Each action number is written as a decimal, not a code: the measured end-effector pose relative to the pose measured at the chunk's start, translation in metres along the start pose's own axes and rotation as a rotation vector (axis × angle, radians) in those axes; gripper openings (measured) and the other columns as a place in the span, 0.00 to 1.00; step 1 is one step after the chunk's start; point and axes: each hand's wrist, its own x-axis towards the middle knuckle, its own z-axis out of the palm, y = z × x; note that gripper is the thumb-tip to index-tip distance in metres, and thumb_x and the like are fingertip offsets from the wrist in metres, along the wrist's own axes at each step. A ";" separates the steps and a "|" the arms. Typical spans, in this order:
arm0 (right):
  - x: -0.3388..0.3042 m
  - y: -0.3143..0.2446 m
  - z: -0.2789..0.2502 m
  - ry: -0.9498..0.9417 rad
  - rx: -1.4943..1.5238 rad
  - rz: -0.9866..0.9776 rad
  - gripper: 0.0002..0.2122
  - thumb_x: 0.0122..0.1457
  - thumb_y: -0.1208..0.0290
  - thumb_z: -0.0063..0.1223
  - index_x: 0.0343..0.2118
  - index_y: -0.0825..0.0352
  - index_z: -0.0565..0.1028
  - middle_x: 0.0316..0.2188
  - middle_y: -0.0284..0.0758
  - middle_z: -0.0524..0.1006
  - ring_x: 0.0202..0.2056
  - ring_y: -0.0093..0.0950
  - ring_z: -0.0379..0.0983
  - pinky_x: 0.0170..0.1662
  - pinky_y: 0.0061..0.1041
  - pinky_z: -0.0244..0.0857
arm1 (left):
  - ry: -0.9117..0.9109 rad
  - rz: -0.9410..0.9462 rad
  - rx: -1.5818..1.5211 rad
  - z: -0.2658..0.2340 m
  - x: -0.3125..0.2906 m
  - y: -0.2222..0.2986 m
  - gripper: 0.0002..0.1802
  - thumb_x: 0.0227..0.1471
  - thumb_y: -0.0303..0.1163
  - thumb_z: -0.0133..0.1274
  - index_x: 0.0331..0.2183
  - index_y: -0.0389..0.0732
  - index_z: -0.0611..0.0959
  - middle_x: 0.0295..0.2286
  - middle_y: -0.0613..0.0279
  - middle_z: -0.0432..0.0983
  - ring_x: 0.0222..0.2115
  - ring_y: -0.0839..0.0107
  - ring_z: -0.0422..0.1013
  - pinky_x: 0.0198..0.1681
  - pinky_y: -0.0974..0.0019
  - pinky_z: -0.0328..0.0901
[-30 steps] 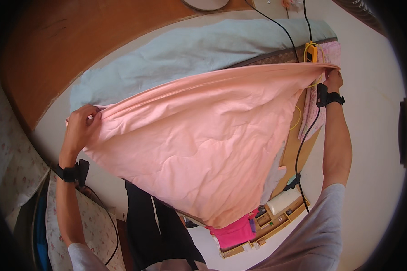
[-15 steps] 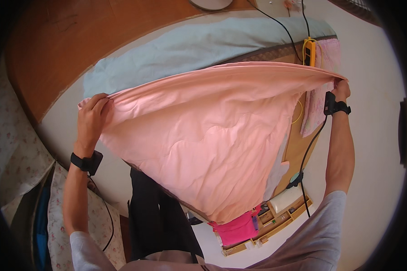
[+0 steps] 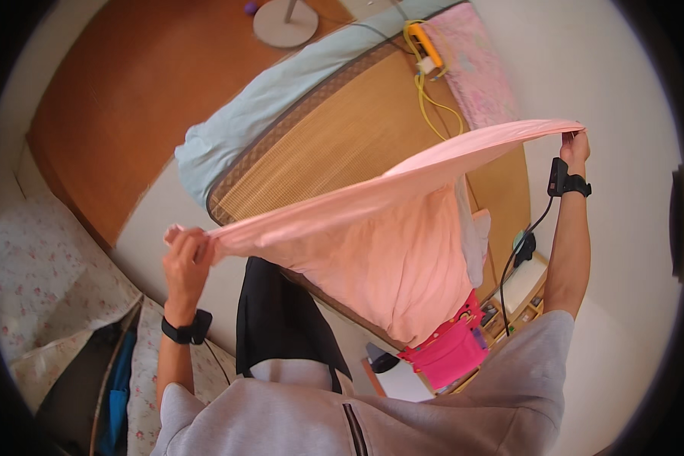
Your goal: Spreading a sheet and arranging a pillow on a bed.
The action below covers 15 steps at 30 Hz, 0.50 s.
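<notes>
A large pink bedsheet (image 3: pixel 372 243) is stretched between my two hands, its upper edge pulled into a slanting line. My left hand (image 3: pixel 186 258) is closed around one end, with a little cloth bunched above the fingers. Farther up at the right, my right hand (image 3: pixel 575 146) grips the other end. The sheet's lower part drapes in folds over the near side of the bed. A woven bed mat (image 3: pixel 319 129) shows beyond the raised edge. Each wrist wears a black strap with a small device.
A pale blue cloth (image 3: pixel 251 114) lies along the mat's far side. An orange power strip (image 3: pixel 425 45) with a yellow cord rests near a pink patterned cloth (image 3: pixel 475 68). A round stand base (image 3: pixel 285 23) is on the brown floor. Floral fabric (image 3: pixel 53 273) hangs at left.
The sheet's left end has come nearer to me and rightward with my left hand, uncovering much of the mat. My right hand stays nearly in place, and the view has turned.
</notes>
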 end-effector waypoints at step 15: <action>-0.140 -0.190 -0.310 0.141 0.425 -0.110 0.10 0.67 0.76 0.38 0.46 0.71 0.71 0.42 0.41 0.76 0.42 0.38 0.76 0.47 0.37 0.74 | -0.066 0.055 -0.167 -0.106 -0.162 0.148 0.10 0.47 0.23 0.63 0.32 0.37 0.79 0.27 0.58 0.75 0.21 0.63 0.71 0.26 0.62 0.67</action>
